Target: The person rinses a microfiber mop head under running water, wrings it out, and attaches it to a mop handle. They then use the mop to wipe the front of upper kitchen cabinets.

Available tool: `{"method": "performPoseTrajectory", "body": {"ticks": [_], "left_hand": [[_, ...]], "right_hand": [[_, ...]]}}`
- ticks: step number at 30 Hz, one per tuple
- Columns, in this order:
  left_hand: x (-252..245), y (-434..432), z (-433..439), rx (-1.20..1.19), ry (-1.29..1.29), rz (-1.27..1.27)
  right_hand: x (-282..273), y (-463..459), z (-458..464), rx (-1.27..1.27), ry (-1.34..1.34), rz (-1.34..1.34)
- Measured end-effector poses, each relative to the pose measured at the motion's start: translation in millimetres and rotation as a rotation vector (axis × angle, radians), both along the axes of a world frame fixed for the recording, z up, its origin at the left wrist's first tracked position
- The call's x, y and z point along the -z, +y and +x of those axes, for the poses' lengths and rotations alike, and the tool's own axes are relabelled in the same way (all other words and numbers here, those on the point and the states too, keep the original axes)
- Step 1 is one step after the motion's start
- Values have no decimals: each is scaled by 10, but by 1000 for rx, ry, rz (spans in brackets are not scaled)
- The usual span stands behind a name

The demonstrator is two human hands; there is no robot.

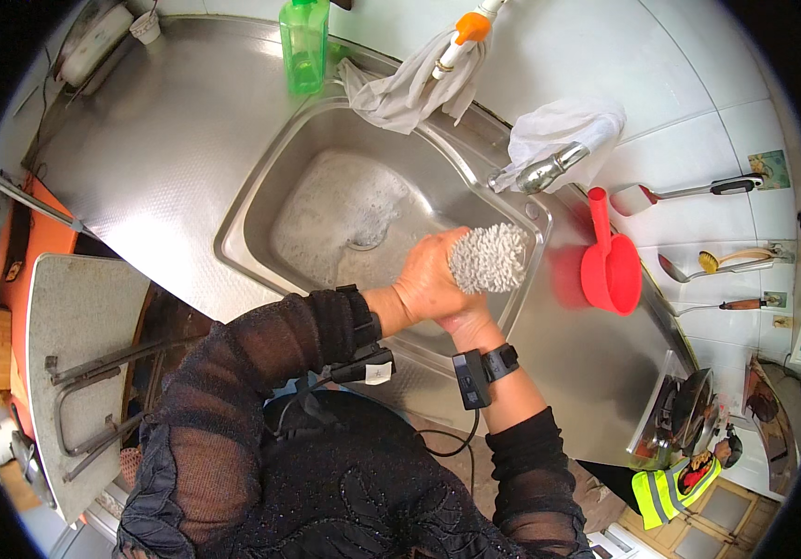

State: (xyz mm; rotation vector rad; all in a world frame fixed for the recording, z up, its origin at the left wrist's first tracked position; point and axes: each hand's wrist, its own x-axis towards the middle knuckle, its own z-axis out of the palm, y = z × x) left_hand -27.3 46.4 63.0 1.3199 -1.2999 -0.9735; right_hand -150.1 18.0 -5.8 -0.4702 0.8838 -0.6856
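Observation:
Over the right part of a stainless steel sink (260, 237), my left hand (432, 276) is closed around a grey chenille cloth (490, 258), which bulges out past the fingers. Pressed against it from below is my right hand (467, 318), also closed on the bunched cloth; its fingers are mostly hidden. Cloudy water with foam (379, 202) lies in the basin beneath. A chrome faucet (554, 168) with a white cloth (575, 122) around its base stands behind the sink. To the right of the hands is a red plastic dipper (610, 272).
A green plastic bottle (304, 49) and a grey rag (407, 91) on a white pipe are behind the basin. Utensils, including a spatula (687, 192), hang on the right wall. A folding table (86, 363) leans at left. A person in a yellow vest (673, 489) is at lower right.

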Motion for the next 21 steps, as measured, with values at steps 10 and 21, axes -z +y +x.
{"method": "performPoseTrajectory", "body": {"ticks": [10,21], "left_hand": [[169,51,-46,80,-3,-97],[1,-243,228,-361,970,416]], "right_hand": [[-45,115,-120,-188,190,90],[-219,-172,163,83,527,-727]]}}
